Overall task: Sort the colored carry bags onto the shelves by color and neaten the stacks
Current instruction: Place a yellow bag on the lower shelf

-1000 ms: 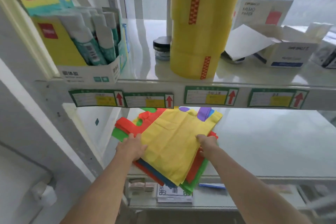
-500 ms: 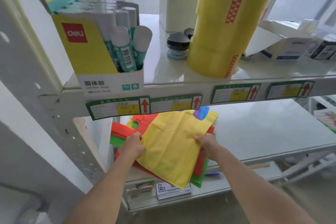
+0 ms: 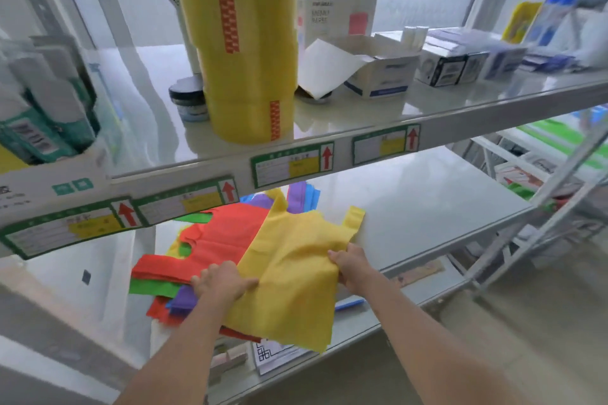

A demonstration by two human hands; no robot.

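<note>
- Standing at the left end of the upper shelf [image 3: 460,108], an open display carton [image 3: 49,181] held glue sticks [image 3: 49,108] upright.
- Further right on that shelf, an open white box [image 3: 378,76] had its flap raised; its contents could not be made out.
- The yellow bag [image 3: 296,273] lay uppermost on a loose stack on the lower shelf [image 3: 411,207], its bottom edge hanging past the shelf front.
- Beneath it lay a red bag [image 3: 223,237], a green bag [image 3: 151,286] and a purple bag [image 3: 184,301], fanned out and not aligned.
- The left hand [image 3: 220,283] pinched the left edge of the yellow bag, its grip closed on the fabric with the thumb on top.
- The right hand [image 3: 352,263] held the right edge, its grip likewise closed and bunching the fabric.
- Both forearms reached forward under the upper shelf.
- A tall stack of yellow tape rolls [image 3: 243,43] stood on the upper shelf, with a small dark jar [image 3: 189,99] just beside it.
- Green price labels [image 3: 289,164] with red arrows ran along the shelf edge, which hid the far ends of the bags.
</note>
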